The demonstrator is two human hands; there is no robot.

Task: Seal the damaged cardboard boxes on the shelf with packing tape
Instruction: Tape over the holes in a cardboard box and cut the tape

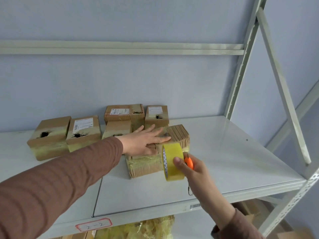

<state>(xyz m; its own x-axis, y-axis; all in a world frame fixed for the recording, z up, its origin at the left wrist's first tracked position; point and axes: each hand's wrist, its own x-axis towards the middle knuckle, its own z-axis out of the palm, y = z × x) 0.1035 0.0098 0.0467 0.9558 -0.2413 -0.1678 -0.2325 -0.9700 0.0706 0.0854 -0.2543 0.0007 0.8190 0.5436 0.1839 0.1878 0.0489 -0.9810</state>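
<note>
Left hand (145,139) lay flat, fingers straight, pressing the top of the nearest cardboard box (155,152) on the white shelf (233,152). Right hand (191,168) gripped the yellow tape roll (172,161) plus an orange cutter (189,163), right against that box's front. 5 more torn boxes (82,131) sat behind.

Pale blue wall (120,18) behind. Grey-white metal shelf (224,161), perforated uprights (241,66), diagonal brace (283,87), upper crossbar (120,47). Red-bordered label (94,225) and barcode sticker (195,206) on front edge.
</note>
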